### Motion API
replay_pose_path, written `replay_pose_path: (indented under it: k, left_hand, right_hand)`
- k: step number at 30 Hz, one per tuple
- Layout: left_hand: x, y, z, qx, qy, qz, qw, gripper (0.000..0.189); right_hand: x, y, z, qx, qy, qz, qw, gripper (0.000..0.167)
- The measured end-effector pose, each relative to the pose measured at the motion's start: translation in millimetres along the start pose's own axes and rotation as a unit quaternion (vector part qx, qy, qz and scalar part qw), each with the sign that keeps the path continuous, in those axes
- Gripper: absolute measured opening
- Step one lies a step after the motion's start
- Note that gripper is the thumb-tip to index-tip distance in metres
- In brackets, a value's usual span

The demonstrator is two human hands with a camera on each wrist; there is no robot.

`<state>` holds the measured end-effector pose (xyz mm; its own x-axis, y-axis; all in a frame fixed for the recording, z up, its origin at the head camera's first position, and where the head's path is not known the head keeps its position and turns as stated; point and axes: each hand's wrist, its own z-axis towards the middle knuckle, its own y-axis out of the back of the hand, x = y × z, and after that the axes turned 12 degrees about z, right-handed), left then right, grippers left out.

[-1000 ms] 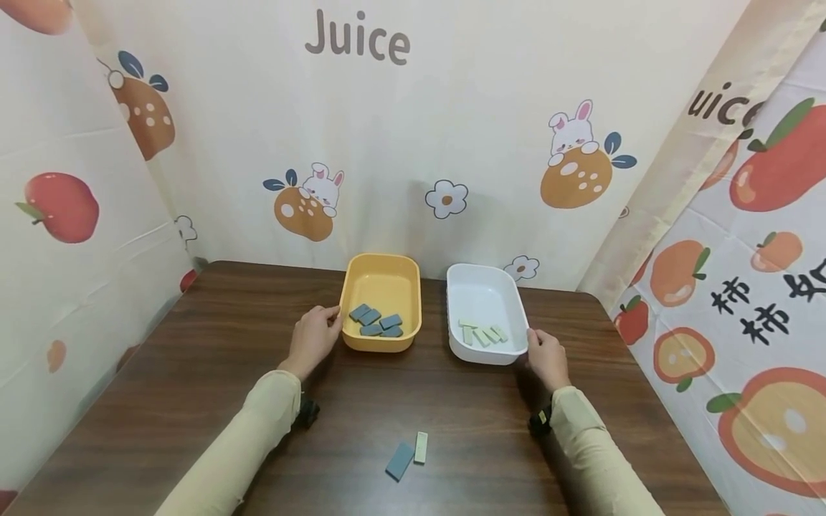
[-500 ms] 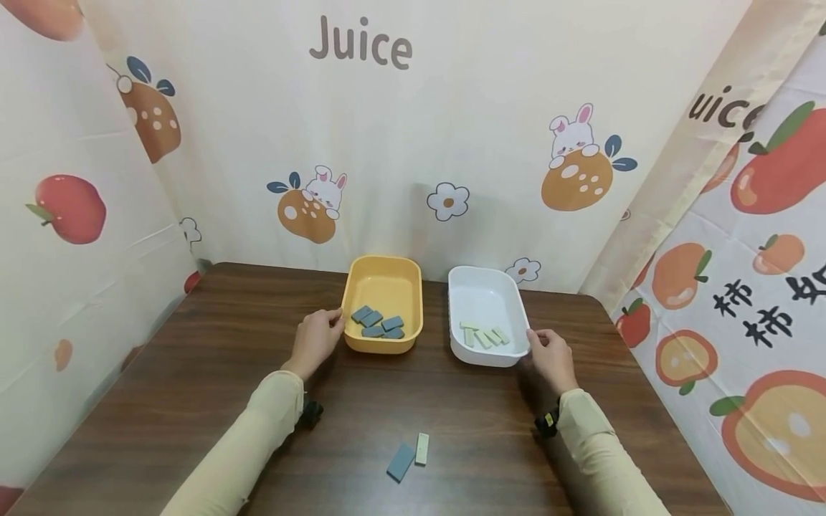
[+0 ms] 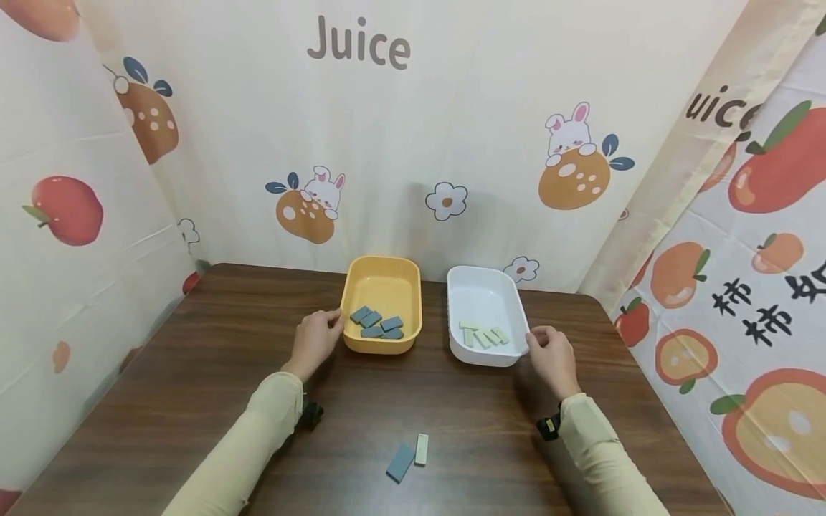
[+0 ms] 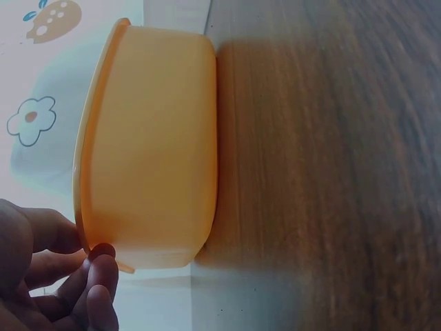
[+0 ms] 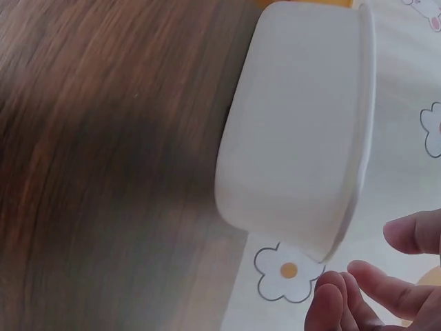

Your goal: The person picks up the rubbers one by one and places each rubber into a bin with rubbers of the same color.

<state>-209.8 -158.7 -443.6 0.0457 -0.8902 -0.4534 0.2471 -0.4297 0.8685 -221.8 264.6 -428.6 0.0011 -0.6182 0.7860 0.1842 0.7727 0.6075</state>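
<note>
My left hand (image 3: 314, 340) pinches the left rim of a yellow plastic tray (image 3: 387, 347) between thumb and fingers; the left wrist view shows fingertips on both sides of that rim. Several blue-grey blocks (image 3: 371, 332) lie in the tray's near half. Beside the right edge of a white tray (image 3: 487, 358) is my right hand (image 3: 553, 356). In the right wrist view its thumb (image 5: 413, 233) stands apart from the fingers, with a gap to the white rim. Several pale green strips (image 3: 482, 337) lie inside the white tray.
On the brown wooden table (image 3: 348, 408), nearer the front, lie one blue-grey block (image 3: 401, 463) and one pale green strip (image 3: 421, 449), close together. A printed curtain (image 3: 387, 143) hangs behind both trays and along the sides.
My right thumb and fingers have come away from the white tray's rim, and the hand has shifted slightly right. The left hand, trays and loose pieces stay put.
</note>
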Motion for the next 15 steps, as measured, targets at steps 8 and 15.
replay_pose_path:
  k: [8, 15]
  left_hand:
    - [0.4, 0.0, 0.9, 0.001, 0.004, -0.006, 1.0000, 0.034]
    - [1.1, 0.3, 0.6, 0.016, 0.009, -0.017, 0.9997, 0.035]
  right_hand:
    - [9.3, -0.9, -6.2, 0.015, 0.024, 0.002, 0.9996, 0.035]
    - [12.2, -5.5, -10.2, 0.032, 0.041, 0.017, 0.9985, 0.029]
